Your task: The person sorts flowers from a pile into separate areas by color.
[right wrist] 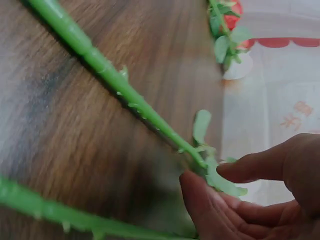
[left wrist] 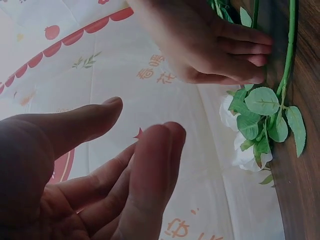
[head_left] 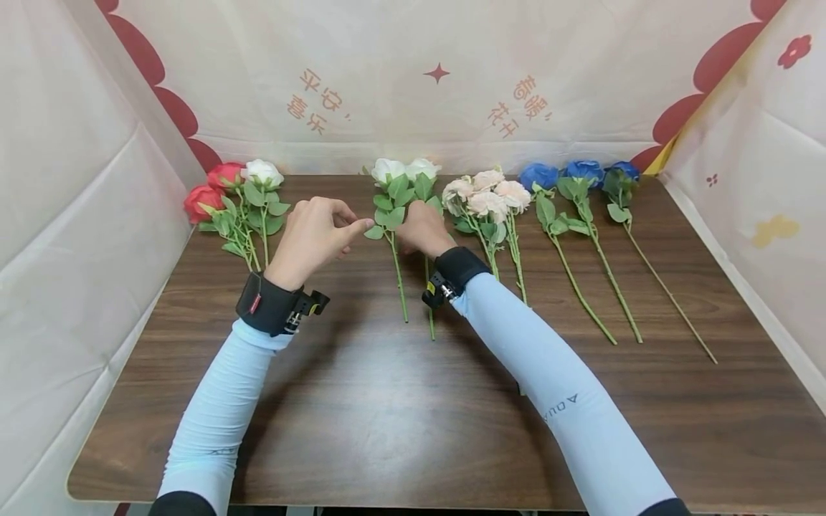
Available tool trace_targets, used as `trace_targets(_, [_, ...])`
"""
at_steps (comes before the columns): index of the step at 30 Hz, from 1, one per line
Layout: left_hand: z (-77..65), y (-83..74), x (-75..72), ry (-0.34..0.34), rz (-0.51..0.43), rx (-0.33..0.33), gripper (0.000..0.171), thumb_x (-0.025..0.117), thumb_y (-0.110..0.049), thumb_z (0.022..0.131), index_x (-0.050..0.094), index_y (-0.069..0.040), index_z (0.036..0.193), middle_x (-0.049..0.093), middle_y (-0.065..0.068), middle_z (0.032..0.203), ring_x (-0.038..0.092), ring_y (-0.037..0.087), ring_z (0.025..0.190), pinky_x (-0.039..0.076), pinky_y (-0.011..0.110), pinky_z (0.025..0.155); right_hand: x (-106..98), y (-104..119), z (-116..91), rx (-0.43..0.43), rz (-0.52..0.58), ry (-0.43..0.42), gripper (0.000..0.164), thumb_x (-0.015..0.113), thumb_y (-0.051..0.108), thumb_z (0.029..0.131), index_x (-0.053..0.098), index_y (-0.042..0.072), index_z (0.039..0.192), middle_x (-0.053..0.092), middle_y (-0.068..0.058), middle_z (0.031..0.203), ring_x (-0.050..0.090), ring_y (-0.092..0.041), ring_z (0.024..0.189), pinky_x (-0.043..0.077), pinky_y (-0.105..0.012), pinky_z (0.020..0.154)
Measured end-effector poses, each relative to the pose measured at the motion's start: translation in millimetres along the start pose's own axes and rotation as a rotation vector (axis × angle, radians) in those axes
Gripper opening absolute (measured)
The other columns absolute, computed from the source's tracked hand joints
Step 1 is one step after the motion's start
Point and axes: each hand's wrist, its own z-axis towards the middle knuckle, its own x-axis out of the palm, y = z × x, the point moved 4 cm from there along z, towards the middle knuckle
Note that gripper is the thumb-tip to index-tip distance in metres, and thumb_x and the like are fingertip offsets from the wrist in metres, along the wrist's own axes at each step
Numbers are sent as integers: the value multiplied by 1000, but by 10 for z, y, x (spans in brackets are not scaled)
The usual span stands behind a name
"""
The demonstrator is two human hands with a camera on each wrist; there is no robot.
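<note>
Left of the pale pink flowers, two white roses lie, stems toward the wooden table; the right hand, nearer, is among their leaves, its grip unclear; farther left, the left hand hovers relaxed, empty.

Pale, red-scalloped cloth hangs behind a brown wood-grain table.

Bare L hand, thumb & fingers apart, in front of white printed cloth; bare R hand up top, fingertips nr green stems w/ leafy white roses, at edge of dk-brown wood bench.
</note>
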Motion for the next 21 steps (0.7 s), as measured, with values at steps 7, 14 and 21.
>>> trace_targets(7, [1,-23,41,15,26,-15,29,74,-41,95,80,-13,94,77,4,71,69,14,55,50,32,63,-162,6,-243,-74,50,84,14,66,15,94,73,9,83,77,-11,79,77,-30,71,55,-27,60])
trace_targets(14, [-8,-64,103,36,48,-12,28,75,-41,94,80,-13,93,76,4,69,69,18,62,49,40,79,-393,104,-626,-149,42,92,14,71,22,97,75,11,104,77,-16,90,68,-19,65,54,-29,63])
trace_targets(21, [-46,-163,191,50,51,38,31,75,-43,94,81,-13,94,77,4,79,66,20,70,49,37,71,-611,73,-948,-213,46,104,14,70,21,98,76,10,105,74,-9,79,64,-17,64,52,-30,65])
